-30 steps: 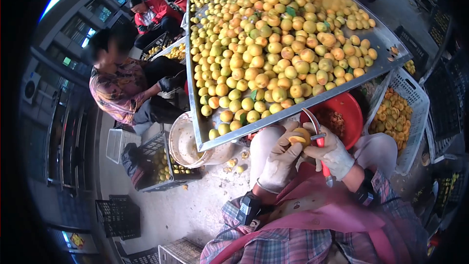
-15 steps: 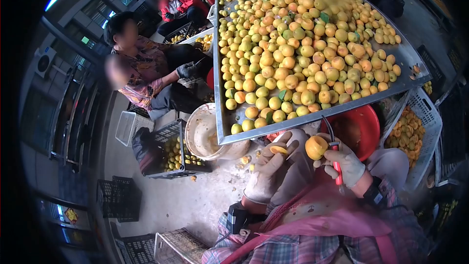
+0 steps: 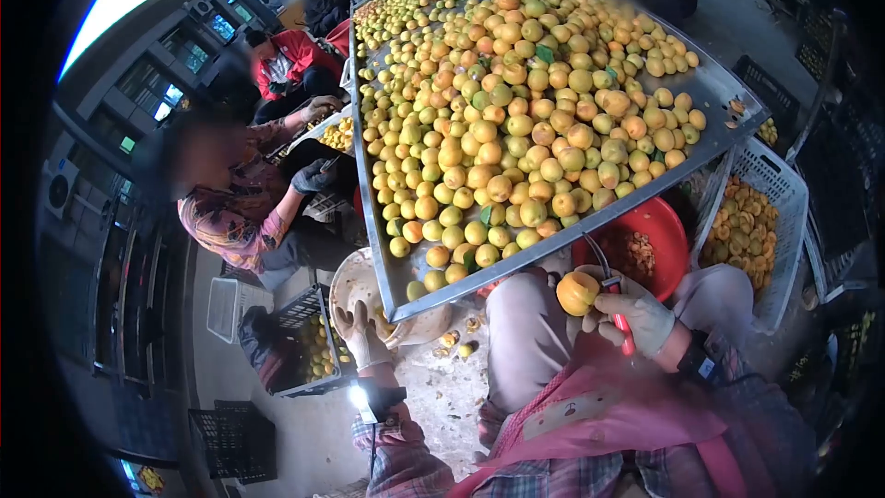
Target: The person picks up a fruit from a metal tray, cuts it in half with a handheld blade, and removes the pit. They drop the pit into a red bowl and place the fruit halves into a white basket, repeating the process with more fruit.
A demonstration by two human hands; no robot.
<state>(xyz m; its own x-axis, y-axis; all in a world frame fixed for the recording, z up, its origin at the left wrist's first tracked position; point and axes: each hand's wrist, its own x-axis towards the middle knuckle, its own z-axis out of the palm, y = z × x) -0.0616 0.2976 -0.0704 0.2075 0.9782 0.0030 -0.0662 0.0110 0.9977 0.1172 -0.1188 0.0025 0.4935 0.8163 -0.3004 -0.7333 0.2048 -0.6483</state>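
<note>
My left hand point(image 3: 362, 337), in a pale glove, reaches over the white bucket point(image 3: 348, 272) under the table corner, its fingers spread. No fruit shows between them. My right hand point(image 3: 641, 314), also gloved, is closed around a cut apricot point(image 3: 578, 292) and a red-handled tool point(image 3: 625, 334) with a curved metal end. The apricot's orange flesh shows at a cut on top. Beyond my hands, whole apricots point(image 3: 516, 134) lie heaped on a metal-rimmed table point(image 3: 516, 269).
A red basin point(image 3: 676, 238) with small brownish pieces sits under the table edge. To its right, a light crate point(image 3: 784, 212) holds cut apricots. A dark crate point(image 3: 300, 314) with fruit stands left of the bucket. A co-worker point(image 3: 244, 194) sits at left; other people sit farther back.
My left hand has moved left and down from beside the apricot to over the white bucket, and the apricot piece it held is gone from its fingers. The right hand keeps its hold.
</note>
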